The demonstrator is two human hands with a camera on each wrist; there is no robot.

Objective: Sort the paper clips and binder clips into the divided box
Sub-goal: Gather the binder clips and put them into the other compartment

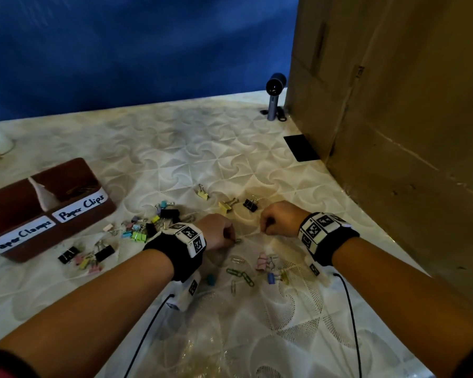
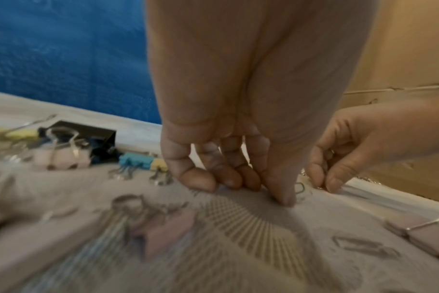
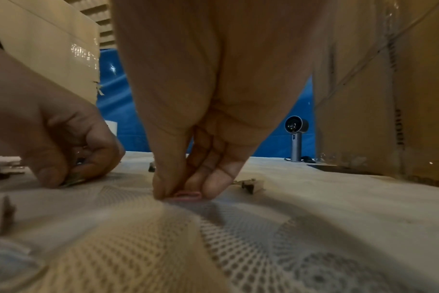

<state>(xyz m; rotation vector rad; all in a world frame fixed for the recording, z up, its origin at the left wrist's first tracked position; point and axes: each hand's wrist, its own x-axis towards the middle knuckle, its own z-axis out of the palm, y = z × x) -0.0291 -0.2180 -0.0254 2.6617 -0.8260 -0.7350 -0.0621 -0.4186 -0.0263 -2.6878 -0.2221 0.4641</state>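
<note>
The brown divided box [image 1: 108,211] stands at the left, labelled "Paper Clips" and "Paper Clamps". Coloured binder clips [image 1: 148,225] lie scattered beside it, and more binder clips [image 1: 269,268] lie between my forearms next to loose green paper clips [image 1: 241,275]. My left hand [image 1: 231,238] is down on the cloth, with thumb and finger pinching a green paper clip [image 1: 238,240] [image 2: 300,189]. My right hand [image 1: 265,227] [image 3: 182,193] is close beside it, its fingertips pinching a pink paper clip [image 3: 188,194] that lies on the cloth.
A tall cardboard box [image 1: 393,132] walls off the right side. A small grey device on a stand [image 1: 275,96] and a flat black object [image 1: 301,147] sit near its base. Further out lie a yellow binder clip [image 1: 225,205] and a black binder clip [image 1: 250,204]. Blue sheeting hangs behind.
</note>
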